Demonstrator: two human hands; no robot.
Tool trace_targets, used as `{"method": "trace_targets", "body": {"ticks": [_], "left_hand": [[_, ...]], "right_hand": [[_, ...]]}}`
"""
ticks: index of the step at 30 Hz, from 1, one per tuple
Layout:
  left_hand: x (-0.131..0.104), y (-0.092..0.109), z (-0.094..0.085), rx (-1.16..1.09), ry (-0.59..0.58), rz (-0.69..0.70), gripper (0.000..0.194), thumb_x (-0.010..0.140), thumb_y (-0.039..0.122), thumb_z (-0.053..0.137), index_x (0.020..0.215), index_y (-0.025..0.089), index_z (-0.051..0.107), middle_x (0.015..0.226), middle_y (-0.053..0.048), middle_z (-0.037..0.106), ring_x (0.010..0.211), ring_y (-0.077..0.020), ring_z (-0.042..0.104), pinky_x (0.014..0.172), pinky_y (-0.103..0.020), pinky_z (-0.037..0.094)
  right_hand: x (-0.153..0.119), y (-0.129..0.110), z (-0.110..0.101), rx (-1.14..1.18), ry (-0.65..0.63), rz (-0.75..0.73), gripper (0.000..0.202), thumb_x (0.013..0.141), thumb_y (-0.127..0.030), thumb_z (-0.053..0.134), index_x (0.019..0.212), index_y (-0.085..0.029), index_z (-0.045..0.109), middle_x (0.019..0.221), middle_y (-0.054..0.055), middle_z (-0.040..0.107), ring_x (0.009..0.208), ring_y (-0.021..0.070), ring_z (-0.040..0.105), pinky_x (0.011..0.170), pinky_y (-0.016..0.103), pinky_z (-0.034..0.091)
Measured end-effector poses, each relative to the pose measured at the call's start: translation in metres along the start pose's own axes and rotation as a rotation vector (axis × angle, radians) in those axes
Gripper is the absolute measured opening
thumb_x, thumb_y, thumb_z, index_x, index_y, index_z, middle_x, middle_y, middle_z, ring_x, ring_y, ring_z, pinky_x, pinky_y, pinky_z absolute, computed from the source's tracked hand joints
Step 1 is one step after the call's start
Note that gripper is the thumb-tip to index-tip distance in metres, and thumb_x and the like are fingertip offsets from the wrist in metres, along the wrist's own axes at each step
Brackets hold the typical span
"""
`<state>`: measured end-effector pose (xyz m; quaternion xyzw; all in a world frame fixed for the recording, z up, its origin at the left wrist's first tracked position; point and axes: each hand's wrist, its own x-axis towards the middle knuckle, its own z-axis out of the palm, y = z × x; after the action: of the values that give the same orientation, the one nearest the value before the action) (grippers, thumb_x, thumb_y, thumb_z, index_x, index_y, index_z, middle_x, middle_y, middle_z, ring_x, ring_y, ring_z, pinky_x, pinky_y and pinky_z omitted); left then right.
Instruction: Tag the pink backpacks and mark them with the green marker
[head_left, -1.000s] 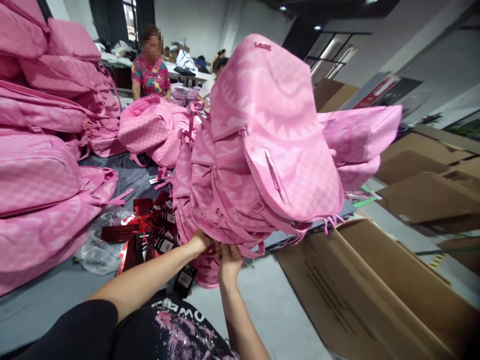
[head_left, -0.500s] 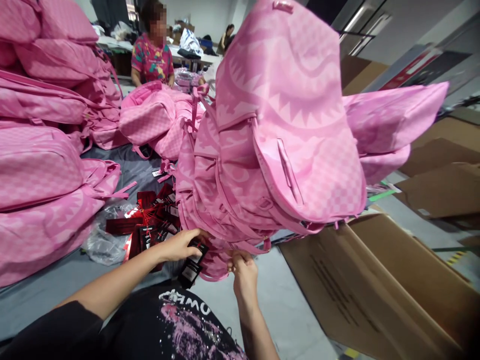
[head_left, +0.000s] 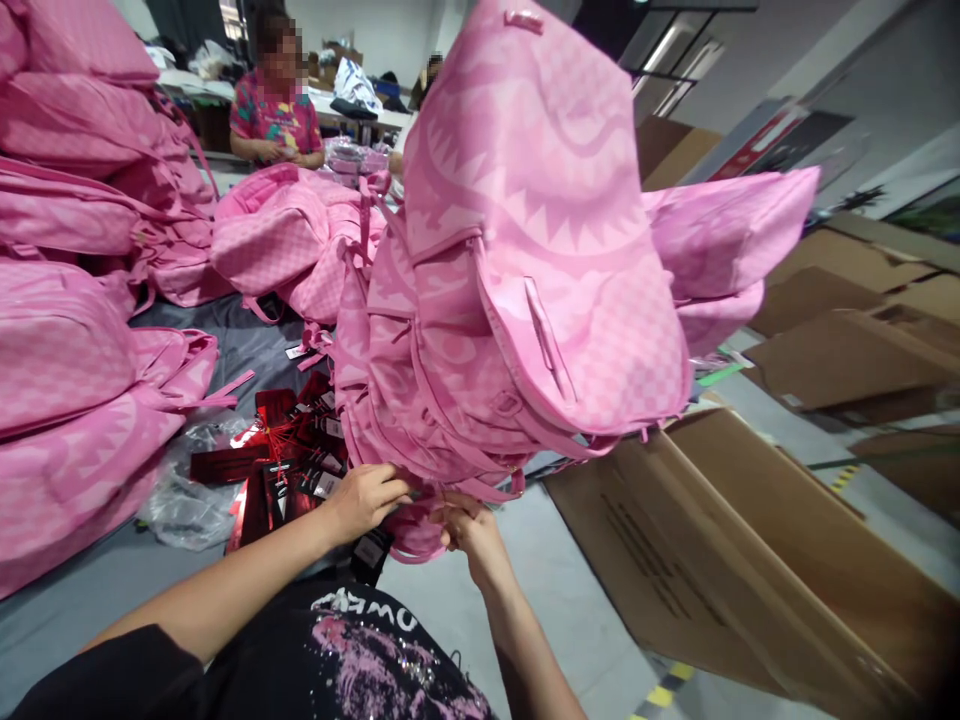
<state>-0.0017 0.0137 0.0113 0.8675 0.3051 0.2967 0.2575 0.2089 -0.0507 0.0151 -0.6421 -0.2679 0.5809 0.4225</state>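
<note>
A large pink backpack (head_left: pixel 547 200) with a shark-mouth print stands on a stack of pink bags in front of me. At its lower near edge, my left hand (head_left: pixel 371 500) is closed, with a black hang tag (head_left: pixel 369 552) showing beneath it, partly covered. My right hand (head_left: pixel 469 530) pinches at a pink strap loop (head_left: pixel 416 535) just to the right; what lies between its fingertips is too small to make out. Left of my left hand lies a heap of red and black hang tags (head_left: pixel 289 450), with a clear plastic bag (head_left: pixel 191 490) beside it.
Piled pink backpacks (head_left: pixel 67 350) fill the left of the grey-covered table (head_left: pixel 247 345). An open cardboard box (head_left: pixel 637 540) is on the floor at right, with more cartons (head_left: pixel 847 360) beyond. Across the table a person (head_left: pixel 274 110) holds both hands together.
My view has turned slightly, so the bags appear further left. My left fingers have moved over the hang tag, covering more of it. My right hand stays at the strap with its fingers shifted.
</note>
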Motion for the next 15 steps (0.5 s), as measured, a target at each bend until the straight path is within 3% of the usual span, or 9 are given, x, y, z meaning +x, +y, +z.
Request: {"method": "trace_targets", "body": {"ticks": [5,8,11,15], "left_hand": [[0.002,0.007,-0.001,0.369,0.207,0.338,0.024,0.092,0.016,0.051,0.106,0.025,0.069,0.109,-0.007,0.069,0.103,-0.0217,0.055,0.094,-0.042,0.036],[0.011,0.009,-0.002,0.456,0.223,0.463,0.021,0.092,0.016,0.051,0.102,0.022,0.068,0.100,-0.005,0.070,0.089,-0.0185,0.055,0.079,-0.034,0.038],[0.024,0.008,-0.001,0.487,0.186,0.533,0.024,0.093,0.013,0.044,0.095,0.019,0.067,0.090,-0.004,0.070,0.074,-0.0168,0.055,0.066,-0.032,0.036],[0.030,0.003,0.003,0.450,0.272,0.512,0.029,0.093,0.011,0.040,0.099,0.018,0.067,0.094,-0.007,0.071,0.079,-0.0164,0.061,0.068,-0.030,0.041]], "right_hand": [[-0.001,-0.002,0.007,-0.001,-0.039,-0.006,0.032,0.066,-0.042,0.064,0.085,-0.016,0.061,0.060,0.001,0.066,0.042,0.0111,0.050,0.042,0.022,0.029],[0.001,-0.008,0.005,0.013,-0.055,-0.039,0.027,0.061,-0.037,0.070,0.077,-0.017,0.064,0.056,-0.003,0.059,0.047,0.0094,0.048,0.043,0.020,0.029],[0.002,-0.013,0.001,0.018,-0.134,-0.016,0.023,0.054,-0.030,0.076,0.068,-0.015,0.064,0.052,-0.004,0.054,0.045,0.0078,0.042,0.039,0.019,0.023],[0.005,-0.010,0.003,0.096,-0.173,-0.007,0.031,0.052,-0.035,0.078,0.069,-0.015,0.061,0.053,-0.004,0.054,0.043,0.0075,0.043,0.038,0.019,0.023]]}}
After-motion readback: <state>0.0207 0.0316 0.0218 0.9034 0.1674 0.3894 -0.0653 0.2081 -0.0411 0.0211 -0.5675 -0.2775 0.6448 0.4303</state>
